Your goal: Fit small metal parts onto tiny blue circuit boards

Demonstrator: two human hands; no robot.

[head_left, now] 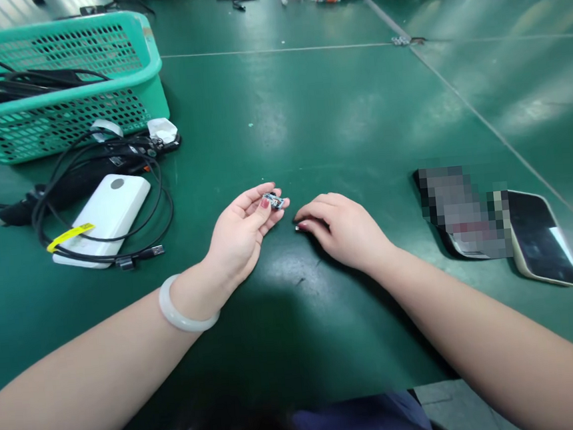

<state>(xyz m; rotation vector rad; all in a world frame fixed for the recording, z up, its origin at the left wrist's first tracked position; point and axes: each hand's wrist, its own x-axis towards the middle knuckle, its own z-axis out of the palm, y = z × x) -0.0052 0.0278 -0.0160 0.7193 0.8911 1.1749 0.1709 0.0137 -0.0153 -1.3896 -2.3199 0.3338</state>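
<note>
My left hand (240, 229), palm turned up, is closed with thumb and fingers on a small electronic part (274, 201), which looks like a little circuit board with blue and metallic bits. To its right, a short gap away, my right hand (340, 227) rests low over the table with thumb and index finger pinched together. A tiny light-coloured speck shows at those fingertips, too small to name. The green tabletop (297, 334) lies under both hands.
At the left, a white power bank (115, 206) lies beneath a looped black cable (169, 215), beside a black power tool (78, 183). Behind them stands a green basket (157, 86) containing black cables. Two phones, one (544, 239) uncovered, one partly blurred, lie right.
</note>
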